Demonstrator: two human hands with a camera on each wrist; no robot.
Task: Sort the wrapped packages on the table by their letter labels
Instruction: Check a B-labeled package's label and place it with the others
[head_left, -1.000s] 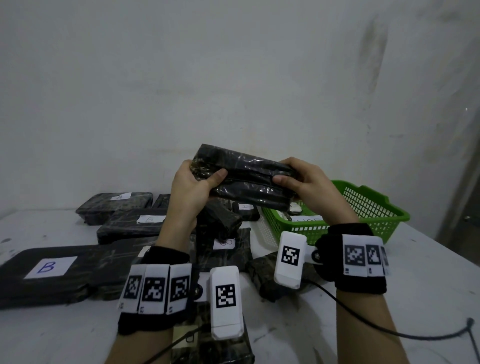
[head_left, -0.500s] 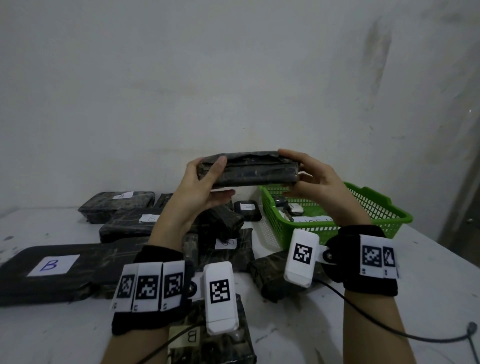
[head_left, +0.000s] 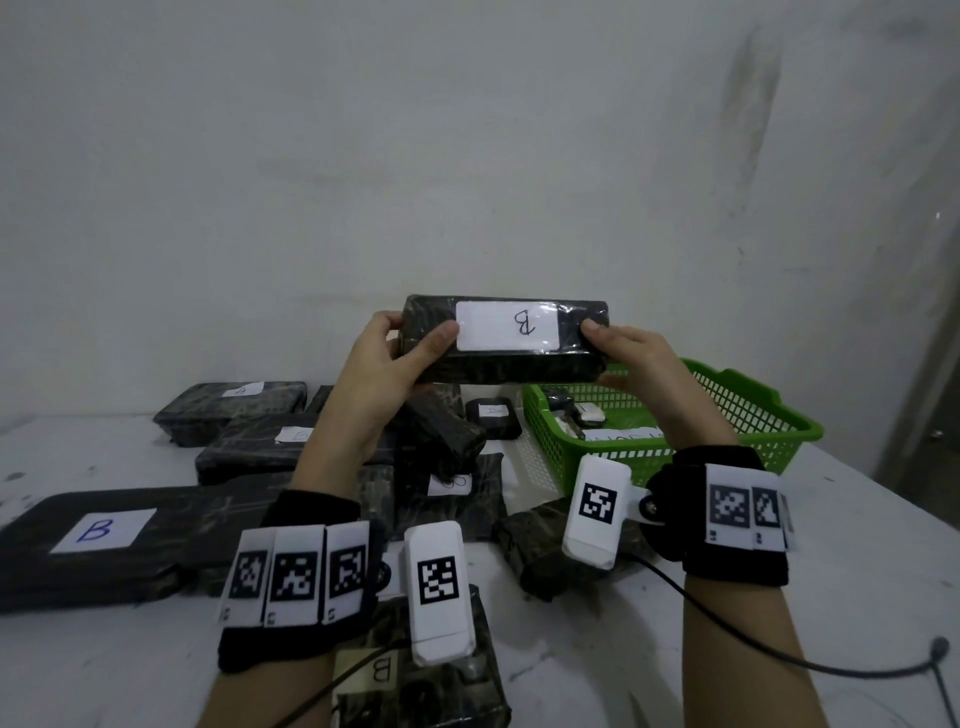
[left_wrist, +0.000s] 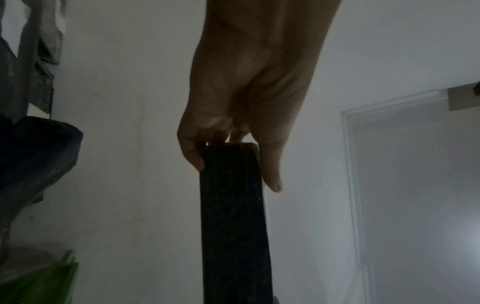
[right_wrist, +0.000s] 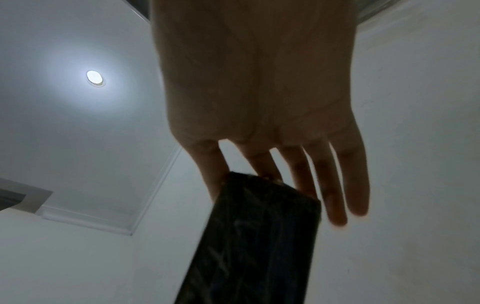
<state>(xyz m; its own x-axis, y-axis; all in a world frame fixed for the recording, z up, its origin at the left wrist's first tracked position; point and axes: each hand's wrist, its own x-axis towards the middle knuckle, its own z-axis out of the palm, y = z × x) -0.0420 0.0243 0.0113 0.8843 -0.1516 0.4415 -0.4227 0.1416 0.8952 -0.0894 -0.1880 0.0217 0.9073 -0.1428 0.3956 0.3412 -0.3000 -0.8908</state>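
A white table (head_left: 779, 613) against a bare wall is strewn with dark packages. One package (head_left: 506, 340) (label "B", upside down) is held up above a green basket (head_left: 748, 410), gripped endwise by left hand (head_left: 382, 371) and right hand (head_left: 641, 358); a ceiling lamp (right_wrist: 95, 77) is shown only at the right wrist

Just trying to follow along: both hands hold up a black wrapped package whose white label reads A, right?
Not quite. The white label on the black wrapped package reads B, seen in the head view. Left hand and right hand do hold it up.
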